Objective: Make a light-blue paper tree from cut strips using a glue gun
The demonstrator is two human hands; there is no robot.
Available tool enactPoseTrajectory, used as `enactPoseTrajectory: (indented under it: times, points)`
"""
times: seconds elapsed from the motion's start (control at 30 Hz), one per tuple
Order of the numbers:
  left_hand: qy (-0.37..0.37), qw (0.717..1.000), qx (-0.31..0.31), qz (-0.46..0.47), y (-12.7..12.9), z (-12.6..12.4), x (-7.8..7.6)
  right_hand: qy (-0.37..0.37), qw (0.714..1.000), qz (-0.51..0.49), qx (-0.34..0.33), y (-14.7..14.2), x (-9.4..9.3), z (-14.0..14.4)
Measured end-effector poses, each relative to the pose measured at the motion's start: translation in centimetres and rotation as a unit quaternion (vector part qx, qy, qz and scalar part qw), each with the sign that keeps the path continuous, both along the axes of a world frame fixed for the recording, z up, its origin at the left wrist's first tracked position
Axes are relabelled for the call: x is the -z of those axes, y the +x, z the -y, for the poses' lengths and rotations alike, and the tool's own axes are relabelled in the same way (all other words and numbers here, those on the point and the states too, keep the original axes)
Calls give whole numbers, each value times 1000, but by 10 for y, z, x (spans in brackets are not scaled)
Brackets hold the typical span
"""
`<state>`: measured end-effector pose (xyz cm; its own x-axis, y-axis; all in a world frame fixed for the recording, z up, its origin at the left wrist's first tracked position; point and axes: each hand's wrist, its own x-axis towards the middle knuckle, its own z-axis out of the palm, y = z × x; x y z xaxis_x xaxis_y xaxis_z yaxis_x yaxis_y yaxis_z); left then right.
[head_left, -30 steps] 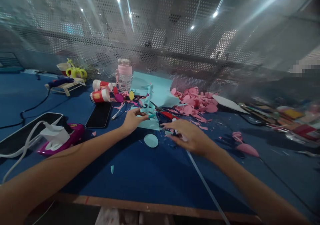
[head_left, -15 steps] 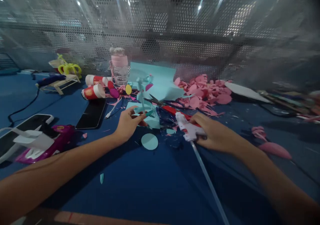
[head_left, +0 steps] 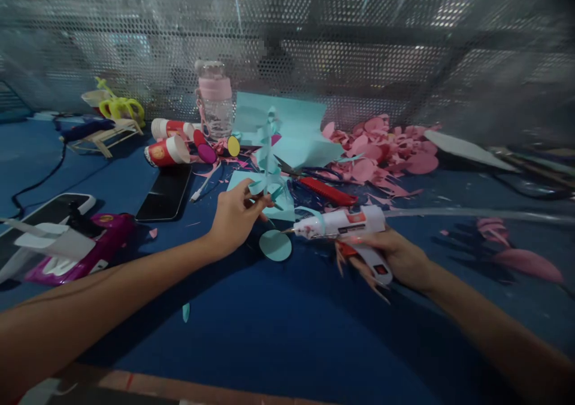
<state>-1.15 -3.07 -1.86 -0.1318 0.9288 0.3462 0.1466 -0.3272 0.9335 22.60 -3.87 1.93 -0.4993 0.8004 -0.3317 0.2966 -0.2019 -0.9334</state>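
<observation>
My left hand (head_left: 240,216) pinches the lower end of a light-blue curled paper strip (head_left: 268,153), which stands upright around what looks like a thin stem. In my right hand (head_left: 398,252) is a white glue gun (head_left: 341,222), gripped by its handle, its nozzle pointing left. The nozzle tip is at the upper right edge of a light-blue paper circle (head_left: 275,246) on the table; whether it touches I cannot tell. Behind the left hand lies a light-blue paper sheet (head_left: 238,180). Scissors (head_left: 326,190) with red handles rest beyond the glue gun.
A heap of pink paper pieces (head_left: 381,153) lies at the back right. A pink-lidded bottle (head_left: 214,102), paper cups (head_left: 168,151) and a black phone (head_left: 165,194) stand or lie at the left. A clear glue stick (head_left: 476,213) trails rightward from the gun.
My right hand has turned the glue gun from glue-stick-down to level, nozzle leftward, near the paper circle. My left hand still holds the curled strip, now more upright. The view has shifted slightly.
</observation>
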Motion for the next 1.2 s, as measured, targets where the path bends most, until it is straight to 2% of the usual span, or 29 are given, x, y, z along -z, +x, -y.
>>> enactPoseTrajectory:
  times: [0.2,0.4,0.77,1.0,1.2]
  points:
    - [-1,999,3,-43,0,1,-2,-45,998,29,28,-4,8,2]
    - [-1,998,12,-55,0,3,-4,-44,995,69,63,-9,5,4]
    - [7,998,6,-68,-1,3,-6,-63,987,70,127,-12,1,6]
    - [-2,999,19,-31,0,2,-5,-38,992,57,106,-13,2,8]
    - [3,999,29,22,0,-2,-3,0,1000,23,16,1,6,-2]
